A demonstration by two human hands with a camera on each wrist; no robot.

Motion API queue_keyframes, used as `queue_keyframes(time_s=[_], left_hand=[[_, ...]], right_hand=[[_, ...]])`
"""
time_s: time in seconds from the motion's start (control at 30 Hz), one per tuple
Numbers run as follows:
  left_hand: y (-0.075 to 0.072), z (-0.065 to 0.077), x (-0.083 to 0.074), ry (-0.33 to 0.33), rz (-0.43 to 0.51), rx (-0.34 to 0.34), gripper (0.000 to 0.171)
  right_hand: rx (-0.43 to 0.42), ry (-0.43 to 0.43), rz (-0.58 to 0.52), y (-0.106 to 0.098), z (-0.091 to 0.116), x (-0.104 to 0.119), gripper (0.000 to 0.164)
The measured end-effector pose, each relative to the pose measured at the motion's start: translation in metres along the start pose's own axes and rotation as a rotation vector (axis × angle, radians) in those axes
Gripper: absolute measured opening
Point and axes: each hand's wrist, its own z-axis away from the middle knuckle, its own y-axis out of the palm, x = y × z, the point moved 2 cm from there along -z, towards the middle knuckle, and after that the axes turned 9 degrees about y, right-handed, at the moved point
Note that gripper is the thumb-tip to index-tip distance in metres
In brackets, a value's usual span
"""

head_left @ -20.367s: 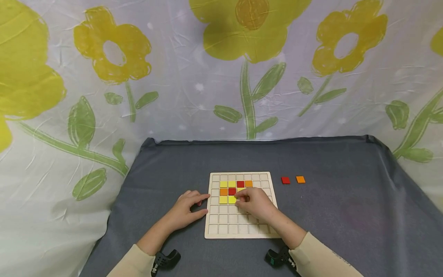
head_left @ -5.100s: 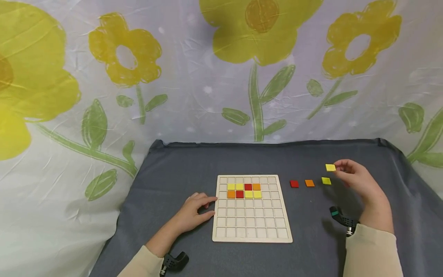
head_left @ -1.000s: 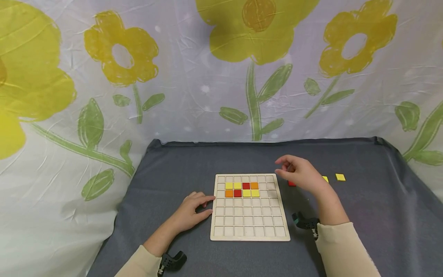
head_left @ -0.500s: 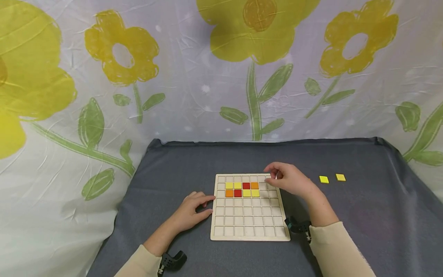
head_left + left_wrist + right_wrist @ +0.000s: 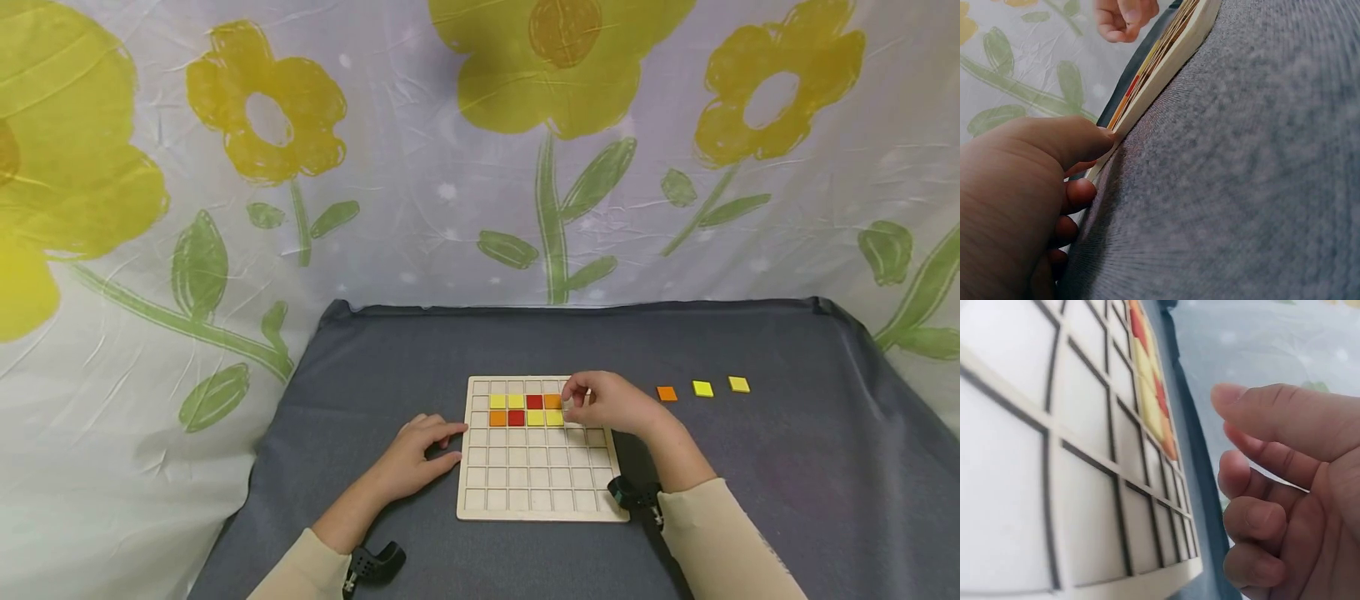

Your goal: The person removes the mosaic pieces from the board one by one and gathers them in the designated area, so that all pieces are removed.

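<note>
A pale wooden grid board lies on the table, with two rows of small square tiles in its cells. The upper row is two yellow, a red tile and an orange tile; below it come orange, red and two yellow. My left hand touches the board's left edge with thumb and forefinger, fingers relaxed. Over the board's right part, my right hand has its fingertips just right of the orange tile. In the right wrist view, the thumb and forefinger stand apart with nothing between them.
Right of the board, an orange tile, a yellow tile and a paler yellow tile lie in a row on the dark grey cloth. A curtain with painted flowers hangs behind the table.
My right hand set a yellow tile down on the cloth, then moved left and down over the board. The board's third-row tiles seen earliest are gone from it. My left hand stays at the edge.
</note>
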Motion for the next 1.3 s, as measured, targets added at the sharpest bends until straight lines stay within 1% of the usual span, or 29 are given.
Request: queue_keyframes(time_s=[0.13, 0.27, 0.4, 0.57, 0.7, 0.87, 1.2, 1.3], left_hand=[[-0.001, 0.000, 0.000, -0.014, 0.014, 0.007, 0.037], [-0.001, 0.000, 0.000, -0.026, 0.025, 0.011, 0.037], [-0.001, 0.000, -0.001, -0.015, 0.020, 0.008, 0.036], [0.000, -0.001, 0.000, -0.001, 0.006, 0.004, 0.036], [-0.001, -0.001, 0.000, -0.017, 0.015, 0.016, 0.037], [-0.002, 0.000, -0.001, -0.030, 0.028, 0.023, 0.037], [-0.003, 0.000, -0.002, -0.017, 0.021, 0.017, 0.038], [-0.003, 0.000, -0.002, -0.025, 0.018, 0.021, 0.037]], right_hand=[[-0.001, -0.002, 0.039, 0.007, -0.006, -0.003, 0.018], [-0.029, 0.014, 0.117, 0.012, -0.009, -0.006, 0.017], [-0.054, 0.028, 0.167, 0.015, -0.010, -0.008, 0.016], [-0.066, 0.019, 0.174, 0.016, -0.010, -0.008, 0.015], [-0.065, 0.010, 0.172, 0.017, -0.010, -0.007, 0.016], [-0.046, 0.021, 0.149, 0.018, -0.009, -0.003, 0.020], [-0.048, 0.011, 0.162, 0.021, -0.011, -0.002, 0.022], [-0.046, 0.006, 0.158, 0.020, -0.010, -0.002, 0.023]])
